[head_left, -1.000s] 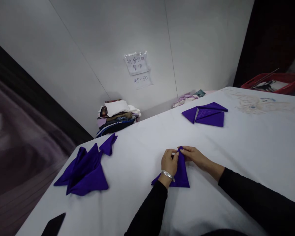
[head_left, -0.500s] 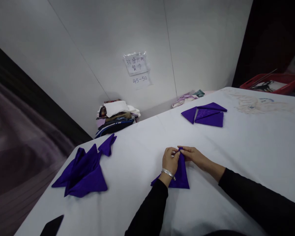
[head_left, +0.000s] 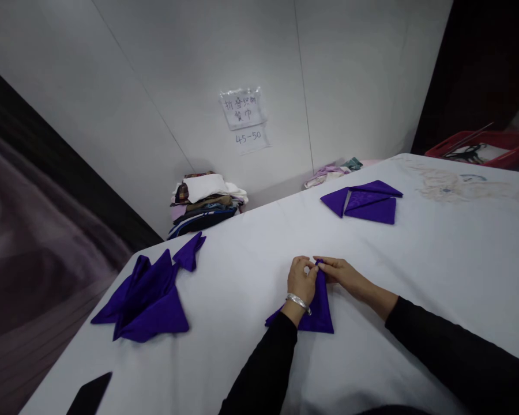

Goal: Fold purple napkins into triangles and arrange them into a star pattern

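OK, from my end I've got both bare hands low at centre-right, meeting at the top tip of a purple napkin (head_left: 322,308). L hand (head_left: 301,281) holds the napkin's tip w/ thumb and fingers curled in close; R hand (head_left: 339,271) grips the same tip from the other side, thumb nearest me. The napkin widens below them to a flat bottom edge on the white table (head_left: 225,300), part of its L side hidden behind the L wrist. I see a silver bangle (head_left: 300,302) on that wrist; both sleeves (head_left: 262,369) are blk.

Further out, L side: a big purple fold (head_left: 153,311) w/ raised points, a small fold (head_left: 190,253) just beyond it, and a flat blk thing (head_left: 90,395) at bottom L. Upper R: flat folds (head_left: 369,204), incl. a triangle. Past the table's far edge, a clothes pile (head_left: 207,202) and a smaller heap (head_left: 328,173); handwritten sign (head_left: 244,109) on the wall (head_left: 350,69), w/ a "45-50" note (head_left: 251,138) below. Far R, a red basket (head_left: 516,153).
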Available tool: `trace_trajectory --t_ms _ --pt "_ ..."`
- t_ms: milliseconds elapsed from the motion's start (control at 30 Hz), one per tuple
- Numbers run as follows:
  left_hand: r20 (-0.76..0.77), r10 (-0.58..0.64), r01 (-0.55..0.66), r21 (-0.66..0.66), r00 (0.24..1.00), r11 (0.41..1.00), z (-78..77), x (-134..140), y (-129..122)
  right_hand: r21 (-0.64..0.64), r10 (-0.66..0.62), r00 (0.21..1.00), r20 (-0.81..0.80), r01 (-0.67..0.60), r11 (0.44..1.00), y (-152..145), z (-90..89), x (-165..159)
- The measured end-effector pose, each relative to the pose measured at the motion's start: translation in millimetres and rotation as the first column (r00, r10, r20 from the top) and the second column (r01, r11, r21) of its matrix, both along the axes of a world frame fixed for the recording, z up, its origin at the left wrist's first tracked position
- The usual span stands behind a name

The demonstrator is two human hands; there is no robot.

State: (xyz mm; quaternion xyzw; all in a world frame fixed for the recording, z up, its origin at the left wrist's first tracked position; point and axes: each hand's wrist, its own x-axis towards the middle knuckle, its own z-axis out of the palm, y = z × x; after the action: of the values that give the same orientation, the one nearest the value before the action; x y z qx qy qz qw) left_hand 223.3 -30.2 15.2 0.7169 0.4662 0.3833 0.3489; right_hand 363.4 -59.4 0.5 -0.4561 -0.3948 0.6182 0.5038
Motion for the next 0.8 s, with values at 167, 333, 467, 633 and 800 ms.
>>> trace_trajectory --t_ms 167,333,467,633,800 --pt "0.036 0.023 -0.020 -0.087 0.999 0.996 -8.7 0.6 8.2 -0.015 -0.025 0.999 -0.023 0.024 1.000 1.0 -2.2 1.0" --pt "0.055 0.024 -0.013 -0.195 0.998 0.981 -14.7 0.6 12.5 -0.008 -0.036 0.999 -0.007 0.036 0.999 1.1 -3.6 2.0" --pt "0.043 0.007 0.004 -0.249 0.999 0.969 -15.1 1.6 12.7 -0.008 -0.047 0.999 0.025 0.047 0.999 0.4 -0.9 0.9" --pt "-0.002 -0.023 0.022 -0.275 1.000 0.961 -14.6 3.5 13.0 0.010 -0.072 0.997 0.043 0.071 0.997 -0.1 1.7 -1.0" --pt "-0.050 -0.074 0.057 -0.288 0.996 0.956 -17.2 -14.2 8.4 0.030 -0.112 0.986 0.123 0.109 0.994 3.8 -5.0 6.8"
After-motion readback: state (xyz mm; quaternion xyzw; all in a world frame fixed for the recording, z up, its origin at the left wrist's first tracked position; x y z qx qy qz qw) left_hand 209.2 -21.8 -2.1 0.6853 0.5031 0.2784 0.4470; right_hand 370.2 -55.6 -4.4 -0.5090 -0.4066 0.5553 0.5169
